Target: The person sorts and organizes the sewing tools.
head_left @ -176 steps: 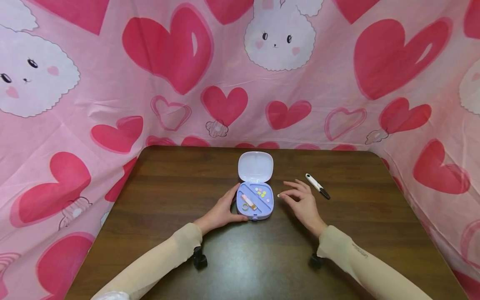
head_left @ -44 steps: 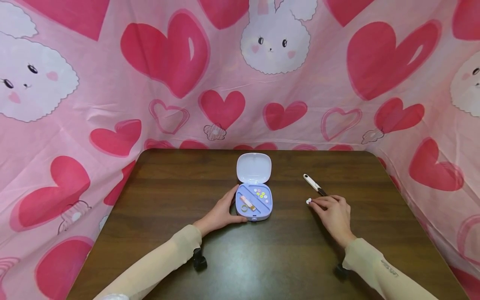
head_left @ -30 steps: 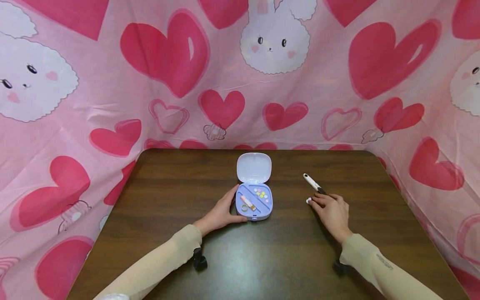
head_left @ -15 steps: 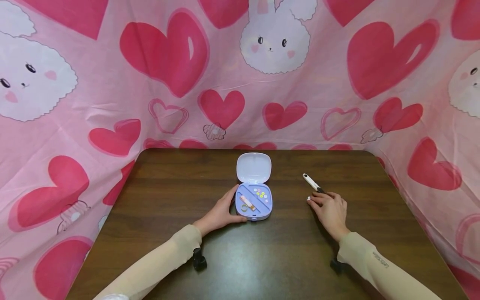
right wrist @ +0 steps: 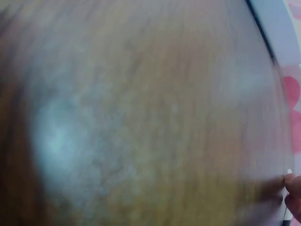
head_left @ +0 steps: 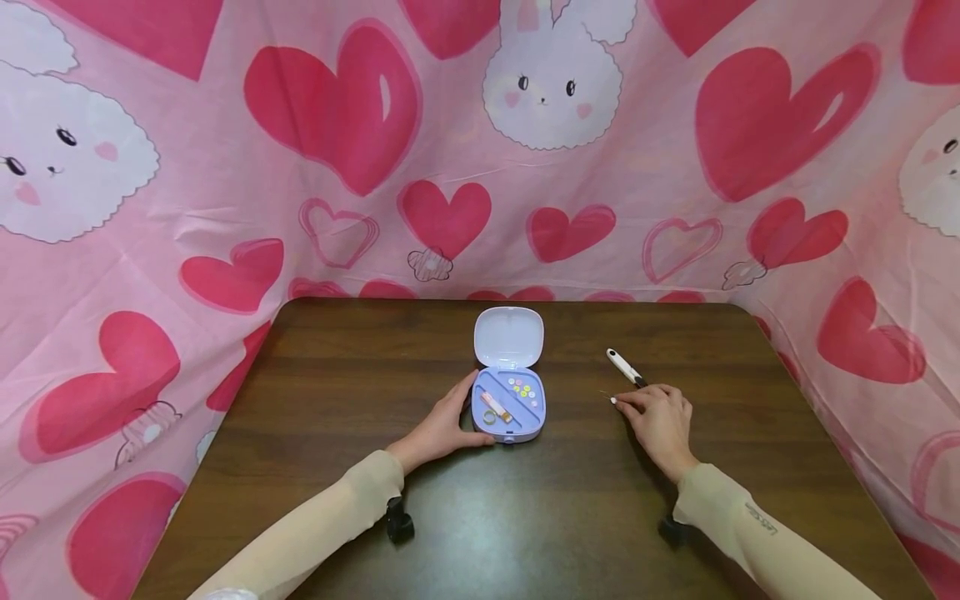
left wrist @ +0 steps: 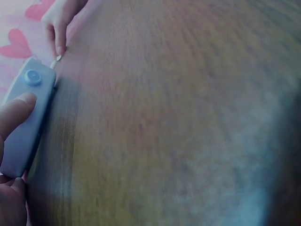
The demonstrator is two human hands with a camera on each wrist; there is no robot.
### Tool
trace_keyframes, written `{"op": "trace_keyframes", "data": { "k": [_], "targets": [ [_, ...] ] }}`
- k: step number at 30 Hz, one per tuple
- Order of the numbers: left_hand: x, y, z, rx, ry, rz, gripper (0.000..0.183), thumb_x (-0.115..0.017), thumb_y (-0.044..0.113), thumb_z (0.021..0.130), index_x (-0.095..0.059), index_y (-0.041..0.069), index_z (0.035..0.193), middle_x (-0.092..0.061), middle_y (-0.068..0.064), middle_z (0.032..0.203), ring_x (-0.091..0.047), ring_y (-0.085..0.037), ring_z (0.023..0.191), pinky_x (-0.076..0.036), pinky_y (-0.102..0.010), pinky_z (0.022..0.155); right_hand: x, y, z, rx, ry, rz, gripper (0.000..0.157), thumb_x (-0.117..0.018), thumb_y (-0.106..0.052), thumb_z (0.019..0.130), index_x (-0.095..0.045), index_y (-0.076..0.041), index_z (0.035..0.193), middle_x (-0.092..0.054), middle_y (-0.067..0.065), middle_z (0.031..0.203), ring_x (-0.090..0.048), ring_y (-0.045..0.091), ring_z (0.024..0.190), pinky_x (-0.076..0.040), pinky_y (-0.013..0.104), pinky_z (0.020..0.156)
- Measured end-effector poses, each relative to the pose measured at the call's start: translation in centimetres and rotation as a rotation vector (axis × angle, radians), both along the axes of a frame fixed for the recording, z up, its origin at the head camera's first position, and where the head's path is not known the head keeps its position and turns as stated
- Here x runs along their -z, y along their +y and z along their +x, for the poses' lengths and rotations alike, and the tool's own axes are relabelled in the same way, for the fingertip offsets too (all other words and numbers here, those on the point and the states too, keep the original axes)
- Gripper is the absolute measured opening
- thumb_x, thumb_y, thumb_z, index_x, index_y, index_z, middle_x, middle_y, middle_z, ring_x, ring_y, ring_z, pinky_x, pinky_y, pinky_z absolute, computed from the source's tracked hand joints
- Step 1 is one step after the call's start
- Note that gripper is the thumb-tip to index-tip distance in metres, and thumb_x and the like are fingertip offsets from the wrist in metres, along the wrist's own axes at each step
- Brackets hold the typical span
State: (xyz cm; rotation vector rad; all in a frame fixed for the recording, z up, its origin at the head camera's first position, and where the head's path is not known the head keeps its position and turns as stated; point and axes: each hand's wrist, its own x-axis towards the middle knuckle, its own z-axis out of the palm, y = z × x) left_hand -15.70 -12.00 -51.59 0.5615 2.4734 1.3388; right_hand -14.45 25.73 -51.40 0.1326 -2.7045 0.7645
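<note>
A lavender plastic box [head_left: 491, 433] stands with its lid [head_left: 508, 335] raised at the back. My left hand [head_left: 442, 425] grips its left side, thumb on the front wall near the round latch [left wrist: 33, 77]. Inside, small yellow, white and pink discs [head_left: 524, 391] lie right of a diagonal divider; a gold-coloured ring [head_left: 489, 417] and a pink-and-white piece with a gold-coloured end [head_left: 495, 407] lie to its left. Right of the box, my right hand [head_left: 662, 425] pinches a small white piece [head_left: 613, 401] between thumb and index finger. A thin line [head_left: 604, 393] shows beside it.
A white and black pen-shaped tool [head_left: 625, 367] lies just behind my right hand, its black end partly hidden. The brown wooden table [head_left: 360, 342] ends at a pink curtain [head_left: 480, 150] with hearts and rabbits.
Since the oldest frame my right hand has moved right, away from the box, and one more white disc lies inside. Lately it has shifted slightly left, the thin line showing now. Left hand unchanged.
</note>
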Motion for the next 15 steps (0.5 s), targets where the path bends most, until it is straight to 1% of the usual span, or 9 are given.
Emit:
{"op": "trace_keyframes", "data": {
  "k": [3,7,10,15],
  "targets": [
    [-0.11,0.04,-0.05,0.003,0.017,-0.004,0.118,-0.092,0.033,0.082,-0.014,0.009,0.167,-0.024,-0.012,0.171,-0.026,-0.03,0.156,-0.027,-0.052,0.125,0.14,0.03,-0.08,-0.004,0.013,0.006,0.009,-0.083,-0.007,0.087,-0.084,-0.006,0.095,-0.076,0.014,0.093,-0.05,0.044,0.112,-0.026,0.068,0.1],
    [-0.24,0.07,-0.1,0.003,0.031,-0.011,0.118,-0.093,0.032,0.081,-0.015,0.008,0.167,-0.026,-0.013,0.17,-0.028,-0.029,0.155,-0.027,-0.05,0.125,0.44,0.15,-0.21,-0.012,0.038,-0.004,0.01,-0.084,-0.005,0.085,-0.084,-0.006,0.094,-0.076,0.013,0.088,-0.052,0.042,0.109,-0.025,0.068,0.101],
    [-0.26,0.08,-0.08,0.002,0.024,-0.021,0.118,-0.092,0.032,0.081,-0.015,0.009,0.167,-0.025,-0.011,0.17,-0.028,-0.027,0.155,-0.027,-0.047,0.125,0.6,0.28,-0.31,-0.02,0.046,-0.029,0.011,-0.085,-0.005,0.084,-0.084,-0.005,0.094,-0.076,0.015,0.087,-0.051,0.04,0.107,-0.024,0.068,0.101],
    [-0.23,0.07,-0.04,0.002,0.02,-0.018,0.119,-0.092,0.032,0.081,-0.014,0.008,0.167,-0.025,-0.012,0.17,-0.028,-0.028,0.155,-0.028,-0.048,0.124,0.66,0.51,-0.5,-0.021,0.024,-0.078,0.01,-0.084,-0.005,0.085,-0.083,-0.005,0.095,-0.077,0.016,0.089,-0.049,0.039,0.105,-0.022,0.068,0.103]
  ]
}}
